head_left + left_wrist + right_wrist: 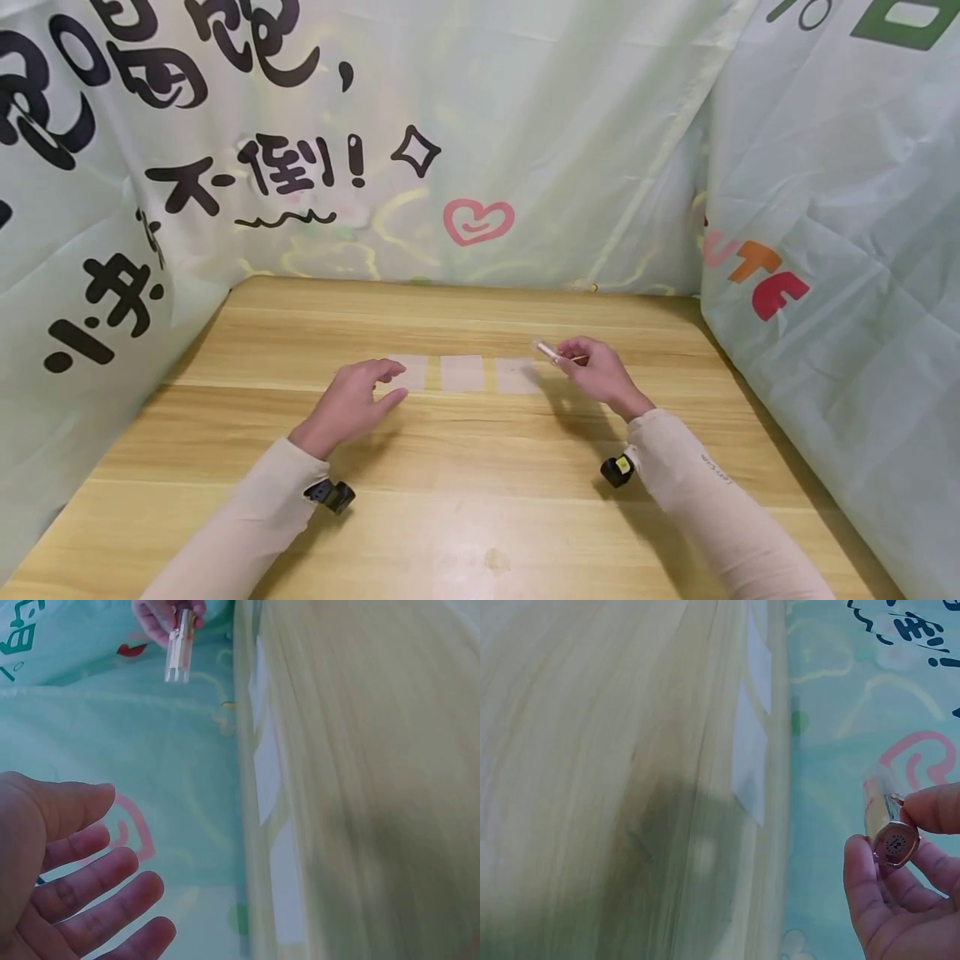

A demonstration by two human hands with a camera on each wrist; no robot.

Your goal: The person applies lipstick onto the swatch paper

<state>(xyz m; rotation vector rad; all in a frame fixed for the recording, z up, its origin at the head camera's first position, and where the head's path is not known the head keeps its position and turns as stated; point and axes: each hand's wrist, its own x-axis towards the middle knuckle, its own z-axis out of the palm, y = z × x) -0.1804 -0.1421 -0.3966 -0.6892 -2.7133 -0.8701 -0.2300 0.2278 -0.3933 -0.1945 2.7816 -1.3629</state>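
Right hand [600, 371] pinches a small clear tube [547, 352] above the worktop [450, 467], near the right end of three white sheets [462, 373] aligned with its far edge, while the left hand [351, 404], thumb and fingers apart, hovers near their left end.

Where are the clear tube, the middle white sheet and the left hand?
Clear tube [179, 651]: left wrist view, on the middle of its body.
Middle white sheet [462, 373]: head view, on the centre of its face.
Left hand [350, 405]: head view, on the back of it.
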